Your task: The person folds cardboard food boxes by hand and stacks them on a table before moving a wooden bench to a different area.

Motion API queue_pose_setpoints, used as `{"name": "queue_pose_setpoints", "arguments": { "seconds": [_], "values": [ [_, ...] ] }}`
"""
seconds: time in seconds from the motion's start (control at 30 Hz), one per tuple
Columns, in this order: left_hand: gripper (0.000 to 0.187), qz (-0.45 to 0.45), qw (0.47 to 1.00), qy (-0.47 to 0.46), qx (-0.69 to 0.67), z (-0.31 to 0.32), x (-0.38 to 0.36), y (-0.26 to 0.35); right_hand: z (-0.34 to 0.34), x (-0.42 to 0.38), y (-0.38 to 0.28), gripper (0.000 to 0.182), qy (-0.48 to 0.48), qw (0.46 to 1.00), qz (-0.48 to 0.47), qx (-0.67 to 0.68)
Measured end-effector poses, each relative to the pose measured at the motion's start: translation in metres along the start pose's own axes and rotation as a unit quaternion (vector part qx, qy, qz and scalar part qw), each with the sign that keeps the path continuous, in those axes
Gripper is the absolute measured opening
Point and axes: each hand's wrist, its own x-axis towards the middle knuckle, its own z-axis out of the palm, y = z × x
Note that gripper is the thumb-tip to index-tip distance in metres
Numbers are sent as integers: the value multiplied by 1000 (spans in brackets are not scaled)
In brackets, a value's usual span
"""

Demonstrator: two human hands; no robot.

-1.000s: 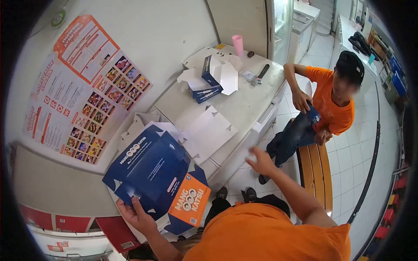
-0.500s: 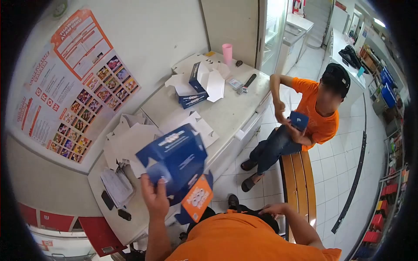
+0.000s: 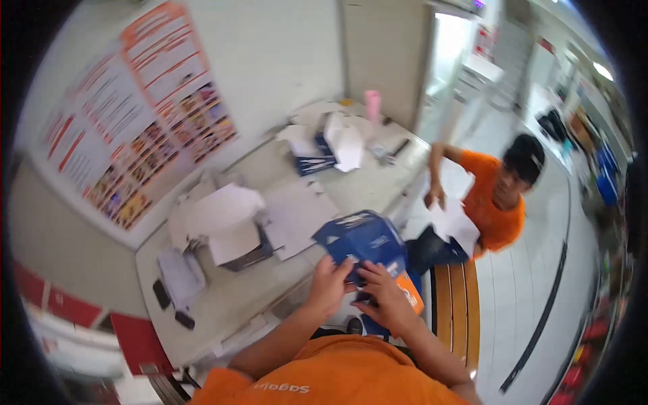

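Both grips [image 3: 358, 287] on blue box [image 3: 364, 239]

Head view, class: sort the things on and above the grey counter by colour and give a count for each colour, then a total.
Blue: 2, the blue box in the left hand and right hand, and the blue box on the counter
Pink: 1, the pink cup
Black: 2, the small black items near the counter's edge
Total: 5

The white sheets overlap too much to count.

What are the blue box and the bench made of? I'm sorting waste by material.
Blue box: seemingly printed cardboard, slightly glossy, with creased flaps; both hands, left and right, grip it. Bench: looks like varnished wooden slats, orange-brown with shine.
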Motion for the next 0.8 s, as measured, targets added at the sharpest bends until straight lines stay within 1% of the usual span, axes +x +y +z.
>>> {"name": "queue_pose_setpoints", "arguments": {
  "seconds": [0.03,0.07,0.1,0.13,0.17,0.2,0.27,0.3,0.33,0.37,0.4,0.43,0.47,0.5,0.53,0.57,0.6,0.63,0.67,0.7,0.73,0.77,0.8],
  "values": [
    [28,-36,997,-50,-43,1,2,10,1,-4,3,42,13,999,38,30],
    [33,-71,989,-101,-87,3,2,21,5,-9,6,33,97,989,26,112],
    [32,-74,987,-88,-110,7,3,21,10,-14,9,24,175,968,34,177],
    [30,-80,985,-76,-134,12,4,19,19,-24,9,25,300,892,164,295],
    [29,-99,979,-83,-158,14,5,21,24,-20,12,30,352,858,282,244],
    [27,-54,972,-88,-211,19,3,16,13,15,-21,30,403,775,292,390],
    [22,26,985,-66,-157,25,6,1,4,19,-19,29,390,754,203,489],
    [22,41,984,-41,-168,21,3,-2,6,16,-6,31,387,799,195,417],
    [19,174,982,-67,-5,18,0,-5,8,15,7,32,382,838,180,344],
    [18,290,938,-88,167,14,-2,-8,6,30,5,29,310,938,104,112],
    [21,255,952,-124,110,11,-3,-13,6,35,1,29,294,942,100,125],
    [21,215,970,-108,41,7,-5,-8,4,36,-3,25,219,972,83,39],
    [22,175,979,-96,-30,4,-7,-5,0,35,-6,21,144,986,61,-52],
    [22,181,979,-84,-32,-1,-7,3,-5,35,-8,15,57,997,0,-59],
    [23,153,986,-66,-21,-7,-7,10,0,36,-7,15,50,997,-7,-51],
    [24,123,991,-48,-12,-13,-10,14,7,35,-7,14,52,995,-28,-81],
    [26,158,985,-63,22,-16,-1,-10,14,34,-5,14,54,991,-51,-111],
    [26,155,981,-102,-51,-11,-6,-24,23,31,-2,14,103,988,-1,-116],
    [26,153,970,-142,-125,-5,-14,-34,32,28,4,14,92,990,-6,-109],
    [25,151,972,-77,-164,5,-23,-34,41,25,12,16,123,990,20,-67],
    [25,154,972,-67,-167,4,-30,-26,45,23,17,19,155,986,48,-26],
    [24,183,981,-62,-26,-3,-35,-16,43,21,20,36,89,991,47,-86],
    [25,205,970,-57,118,-14,-40,-6,43,23,17,36,84,992,48,-81]
  ]
}}
